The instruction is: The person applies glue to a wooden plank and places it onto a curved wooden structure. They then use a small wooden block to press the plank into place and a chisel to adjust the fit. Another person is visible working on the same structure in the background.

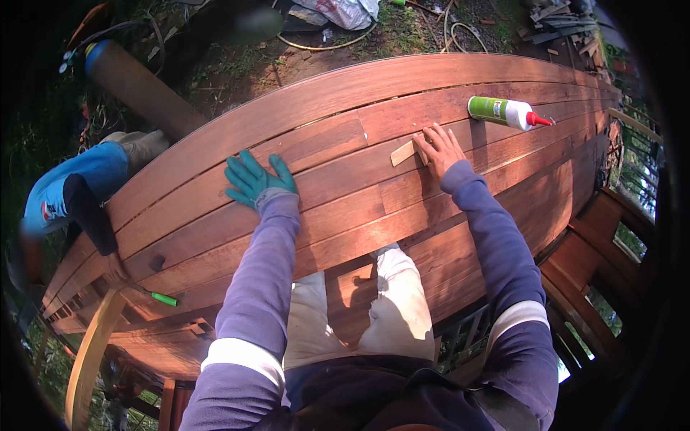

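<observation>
My left hand (260,179), in a teal glove, lies flat on the reddish-brown wooden planks (323,171) with its fingers spread. To the right, my bare right hand (440,152) rests on the same planks, fingers stretched out and the thumb apart. Beside that thumb is a small pale wood block (403,153). Part of the wood by the right palm is hidden under the hand. A green and white squeeze bottle (503,112) with a red nozzle lies on its side beyond my right hand, apart from it.
At the left a co-worker in a blue shirt (75,183) leans over the planks, one hand (116,271) near a green-ended tool (164,298). A large cylinder (140,86) stands behind. A curved light wood strip (93,359) juts at lower left. Scrap wood (564,25) lies far right.
</observation>
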The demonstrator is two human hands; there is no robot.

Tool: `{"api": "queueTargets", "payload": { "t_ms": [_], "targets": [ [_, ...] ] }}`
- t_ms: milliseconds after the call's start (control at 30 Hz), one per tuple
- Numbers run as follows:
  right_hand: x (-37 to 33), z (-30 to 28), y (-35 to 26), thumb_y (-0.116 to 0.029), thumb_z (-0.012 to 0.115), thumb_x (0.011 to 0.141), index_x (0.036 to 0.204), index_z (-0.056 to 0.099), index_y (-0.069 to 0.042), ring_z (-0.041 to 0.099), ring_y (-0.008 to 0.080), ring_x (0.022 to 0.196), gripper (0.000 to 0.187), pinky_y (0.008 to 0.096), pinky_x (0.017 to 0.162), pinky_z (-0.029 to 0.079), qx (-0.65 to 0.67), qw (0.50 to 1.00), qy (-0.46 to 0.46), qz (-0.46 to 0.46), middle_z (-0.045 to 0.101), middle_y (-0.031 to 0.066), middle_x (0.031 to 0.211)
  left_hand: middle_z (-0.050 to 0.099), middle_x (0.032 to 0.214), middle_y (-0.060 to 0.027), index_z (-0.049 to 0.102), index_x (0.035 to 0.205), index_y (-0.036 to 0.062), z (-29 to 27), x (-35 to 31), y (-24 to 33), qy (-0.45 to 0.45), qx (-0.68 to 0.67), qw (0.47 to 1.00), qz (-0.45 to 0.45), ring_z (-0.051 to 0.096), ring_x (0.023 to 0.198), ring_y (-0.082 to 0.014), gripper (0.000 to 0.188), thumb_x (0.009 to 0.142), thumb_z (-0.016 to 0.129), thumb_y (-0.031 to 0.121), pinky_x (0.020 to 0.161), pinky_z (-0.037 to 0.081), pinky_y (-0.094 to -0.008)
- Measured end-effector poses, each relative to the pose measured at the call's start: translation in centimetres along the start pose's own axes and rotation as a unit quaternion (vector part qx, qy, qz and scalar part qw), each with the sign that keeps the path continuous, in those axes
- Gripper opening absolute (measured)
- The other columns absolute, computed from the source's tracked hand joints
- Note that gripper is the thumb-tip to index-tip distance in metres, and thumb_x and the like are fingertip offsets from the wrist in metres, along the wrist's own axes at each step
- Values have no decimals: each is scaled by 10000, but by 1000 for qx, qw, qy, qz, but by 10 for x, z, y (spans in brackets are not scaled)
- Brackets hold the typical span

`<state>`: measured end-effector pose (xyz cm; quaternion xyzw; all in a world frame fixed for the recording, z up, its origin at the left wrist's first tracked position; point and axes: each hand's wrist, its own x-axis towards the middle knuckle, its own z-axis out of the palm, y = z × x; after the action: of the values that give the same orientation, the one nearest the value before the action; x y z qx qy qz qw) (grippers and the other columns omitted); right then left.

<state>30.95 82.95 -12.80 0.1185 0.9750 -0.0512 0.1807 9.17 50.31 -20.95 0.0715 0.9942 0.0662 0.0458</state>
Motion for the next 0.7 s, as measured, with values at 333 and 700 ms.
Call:
{"api": "queueTargets", "payload": {
  "t_ms": [333,700],
  "targets": [
    [18,-22,31,-144,705,897,1057,611,-64,630,430,862,202,477,751,509,235,942,-239,27,642,184,896,237,1649,-195,326,1573,90,4,-1,-2,20,41,999,14,192,1527,-402,731,1002,502,512,1202,87,-664],
    [78,-8,-37,-68,699,785,1050,653,-44,650,343,864,270,434,765,532,226,944,49,-234,655,132,919,257,1637,-185,372,1531,89,6,1,-4,35,57,997,24,186,1526,-366,694,1010,475,535,1189,106,-660]
  ]
}}
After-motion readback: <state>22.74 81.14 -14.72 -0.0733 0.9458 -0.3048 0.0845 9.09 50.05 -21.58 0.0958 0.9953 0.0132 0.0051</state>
